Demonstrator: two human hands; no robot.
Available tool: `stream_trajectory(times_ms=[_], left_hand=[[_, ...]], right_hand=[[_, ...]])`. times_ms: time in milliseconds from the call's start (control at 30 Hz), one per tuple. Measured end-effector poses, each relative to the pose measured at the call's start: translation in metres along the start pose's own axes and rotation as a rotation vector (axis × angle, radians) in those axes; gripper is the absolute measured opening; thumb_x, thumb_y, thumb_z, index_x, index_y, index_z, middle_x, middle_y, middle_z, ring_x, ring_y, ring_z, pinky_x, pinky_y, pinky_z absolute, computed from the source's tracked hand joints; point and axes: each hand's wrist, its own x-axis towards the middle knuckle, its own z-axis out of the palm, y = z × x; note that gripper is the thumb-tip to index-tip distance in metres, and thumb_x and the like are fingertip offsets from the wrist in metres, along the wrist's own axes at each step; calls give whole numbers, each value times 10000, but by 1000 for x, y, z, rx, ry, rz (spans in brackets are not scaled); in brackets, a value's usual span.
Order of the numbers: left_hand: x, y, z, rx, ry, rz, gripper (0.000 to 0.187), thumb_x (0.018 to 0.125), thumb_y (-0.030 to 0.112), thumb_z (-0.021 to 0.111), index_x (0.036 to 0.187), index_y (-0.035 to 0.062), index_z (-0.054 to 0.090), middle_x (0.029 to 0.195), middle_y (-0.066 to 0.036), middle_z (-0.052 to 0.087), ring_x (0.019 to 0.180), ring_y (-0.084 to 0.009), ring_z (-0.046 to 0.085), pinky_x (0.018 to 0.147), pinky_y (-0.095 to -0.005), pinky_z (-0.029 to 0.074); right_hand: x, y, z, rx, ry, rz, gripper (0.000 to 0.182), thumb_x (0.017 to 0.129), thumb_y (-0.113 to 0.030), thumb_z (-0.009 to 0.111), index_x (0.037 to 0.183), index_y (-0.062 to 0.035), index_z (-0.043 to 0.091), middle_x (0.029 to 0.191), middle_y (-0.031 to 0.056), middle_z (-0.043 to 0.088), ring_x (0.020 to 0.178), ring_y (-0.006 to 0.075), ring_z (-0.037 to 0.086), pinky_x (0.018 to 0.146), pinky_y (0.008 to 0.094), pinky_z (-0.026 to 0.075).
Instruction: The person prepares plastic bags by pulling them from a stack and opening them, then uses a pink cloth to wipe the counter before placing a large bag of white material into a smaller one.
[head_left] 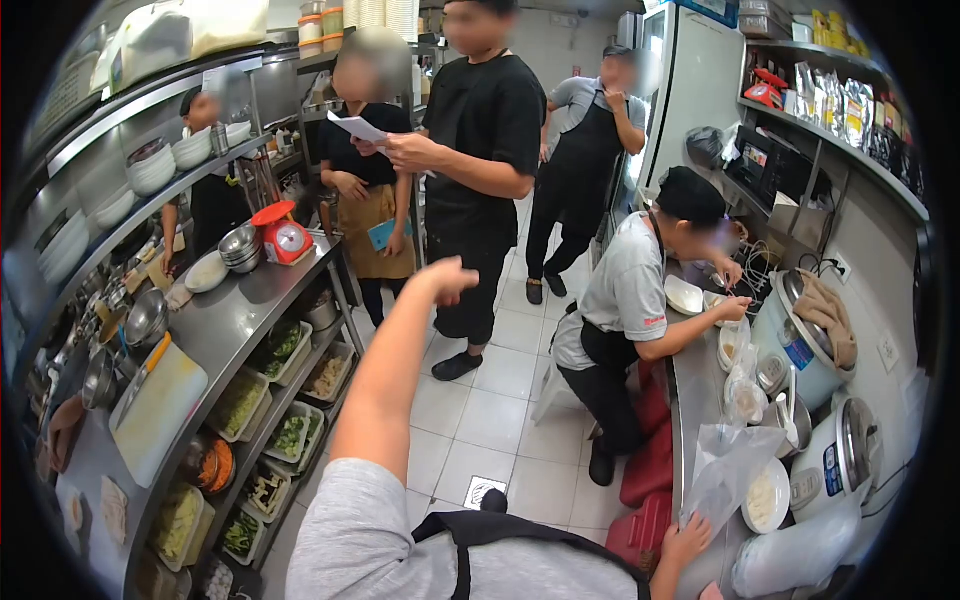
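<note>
My left hand (449, 281) is raised at the end of my outstretched arm, in front of a standing person in black. It holds nothing I can see; a finger points to the right and the others look partly curled. Low on the right, my right hand (687, 541) rests at the edge of the metal counter (697, 400), fingers stretched out. Just above it lies a clear plastic bag (733, 467), which the fingertips may touch. A white bowl of pale food (766, 497) stands beside the bag.
A seated person (625, 290) works over bowls at the right counter, near rice cookers (832, 455). Several people stand ahead; one holds paper (358, 128). On the left counter are a knife (148, 370), cutting board (165, 410) and red scale (285, 235), above vegetable tubs (240, 403).
</note>
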Motion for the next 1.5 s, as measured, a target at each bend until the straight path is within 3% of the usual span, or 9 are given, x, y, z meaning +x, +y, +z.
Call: stream_trajectory(times_ms=[67, 200, 267, 367, 467, 600, 700, 867, 1500], left_hand=[[-2, -33, 41, -7, -126, -25, 510, 742, 377, 499, 1066, -3, 398, 659, -129, 558, 468, -185, 493, 428, -352, 418], [-4, -109, 145, -166, -336, -207, 481, 762, 387, 505, 1073, 29, 423, 576, -58, 500, 390, -110, 396, 338, -279, 338], [8, -139, 190, -141, -606, -378, 508, 793, 402, 471, 1153, 75, 327, 582, -68, 509, 357, -116, 385, 337, -266, 335], [18, -108, 190, 64, -672, -319, 629, 788, 383, 492, 1252, 68, 209, 599, -73, 522, 377, -124, 417, 343, -272, 348], [32, -60, 152, -56, -178, -29, 886, 755, 324, 546, 1297, 107, -119, 604, -104, 528, 422, -171, 460, 376, -293, 387], [15, 33, 50, -314, 458, 342, 860, 729, 269, 525, 1307, 182, -105, 561, -101, 486, 401, -160, 428, 363, -277, 372], [-40, 92, -9, -715, 474, 222, 831, 748, 285, 512, 1307, 163, -91, 577, -77, 506, 364, -116, 431, 330, -235, 336], [-14, 68, -66, -677, 387, 170, 667, 790, 238, 443, 1324, 196, 45, 552, -43, 475, 341, -88, 381, 306, -220, 294], [-62, 46, -40, -560, 142, 161, 768, 787, 279, 491, 1319, 150, -48, 553, -13, 482, 380, -62, 364, 351, -210, 295]], right_hand=[[1, 0, 3, 4, -3, 5, 556, 618, -202, 597, 1137, -104, 424, 1147, 154, 394, 1083, 324, 349, 912, 429, 265], [1, -2, -4, -10, -44, 23, 568, 611, -206, 605, 1139, -107, 423, 1139, 154, 396, 1080, 321, 353, 911, 426, 267], [0, -1, -3, -9, -39, 19, 569, 612, -205, 611, 1140, -109, 422, 1139, 153, 397, 1080, 318, 354, 912, 424, 269], [0, 1, 1, -10, -31, -1, 566, 617, -207, 616, 1140, -109, 422, 1139, 152, 399, 1079, 316, 356, 912, 416, 273], [0, -1, -1, -24, -28, -15, 560, 623, -211, 616, 1139, -110, 424, 1139, 151, 401, 1075, 315, 360, 912, 410, 278], [0, 0, 1, -29, -29, 0, 555, 626, -215, 613, 1138, -111, 425, 1143, 145, 402, 1073, 313, 363, 906, 408, 284], [0, -1, -2, -12, -46, 19, 549, 629, -218, 608, 1136, -112, 426, 1149, 142, 401, 1073, 314, 363, 900, 410, 287], [0, 0, -2, -7, -55, 47, 548, 624, -217, 608, 1132, -112, 430, 1157, 138, 399, 1082, 313, 358, 898, 411, 286], [0, -3, -4, 3, -56, 51, 571, 616, -205, 627, 1145, -127, 428, 1171, 128, 393, 1101, 297, 345, 898, 417, 284]])
